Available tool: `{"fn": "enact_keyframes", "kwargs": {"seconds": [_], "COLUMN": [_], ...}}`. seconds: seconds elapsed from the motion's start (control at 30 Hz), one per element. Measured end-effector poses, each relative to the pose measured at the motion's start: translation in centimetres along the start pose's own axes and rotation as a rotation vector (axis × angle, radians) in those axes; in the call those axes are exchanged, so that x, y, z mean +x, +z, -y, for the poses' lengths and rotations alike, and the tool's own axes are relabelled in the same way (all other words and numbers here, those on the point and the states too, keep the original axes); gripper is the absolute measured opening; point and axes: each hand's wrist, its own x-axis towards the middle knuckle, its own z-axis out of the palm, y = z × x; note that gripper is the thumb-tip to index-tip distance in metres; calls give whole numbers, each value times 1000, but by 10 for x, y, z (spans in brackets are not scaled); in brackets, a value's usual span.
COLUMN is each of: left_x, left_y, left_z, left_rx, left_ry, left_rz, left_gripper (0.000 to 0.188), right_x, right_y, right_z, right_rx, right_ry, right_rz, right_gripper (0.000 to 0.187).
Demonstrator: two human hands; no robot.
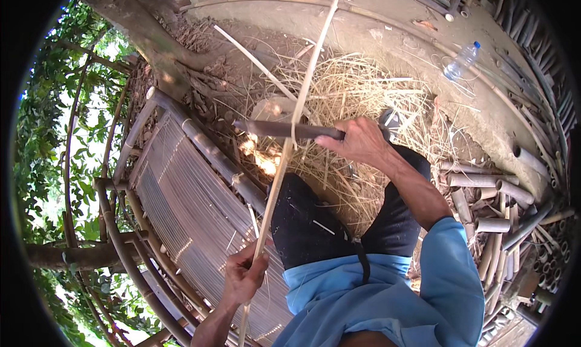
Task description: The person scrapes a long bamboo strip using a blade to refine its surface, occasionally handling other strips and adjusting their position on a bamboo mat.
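Observation:
My right hand (362,142) is wrapped round the handle of a large dark-bladed knife (266,128), whose blade points left. The blade crosses a long pale bamboo strip (308,74) at about its middle, and a thin curled shaving hangs at the crossing. Lower left, my left hand (246,273) grips the strip's near part between thumb and fingers. The strip slants from there up to the far side, above my knees. Whether the edge is cutting into the strip cannot be made out.
Pale shavings (375,95) pile on the ground ahead. A slatted bamboo bench (200,195) stands at left beside a tree trunk (145,26). Another pale strip (251,59) leans beyond the knife. A plastic bottle (463,61) lies far right; cut bamboo tubes (484,181) are heaped at right.

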Motion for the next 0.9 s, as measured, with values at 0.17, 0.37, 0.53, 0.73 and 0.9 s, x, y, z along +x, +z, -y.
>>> {"fn": "enact_keyframes", "kwargs": {"seconds": [0.17, 0.37, 0.53, 0.73, 0.9], "left_x": [-62, -89, 16, 93, 80], "left_y": [-27, -41, -25, 4, 20], "left_z": [12, 46, 12, -26, -29], "left_rx": [149, -58, 20, -250, -248], "left_ry": [-164, -181, -75, 15, -52], "left_rz": [-13, 62, 18, 33, 33], "left_gripper": [28, 26, 32, 30, 29], "right_x": [38, 67, 32, -39, -21], "right_y": [-25, -49, 7, 52, 23], "right_z": [-126, -159, -70, 53, 44], "right_rx": [121, 57, 268, 241, 246], "right_ry": [539, 707, 499, -176, 83], "right_rz": [16, -75, 15, -169, -13], "right_gripper": [90, 92, 85, 69, 68]}}
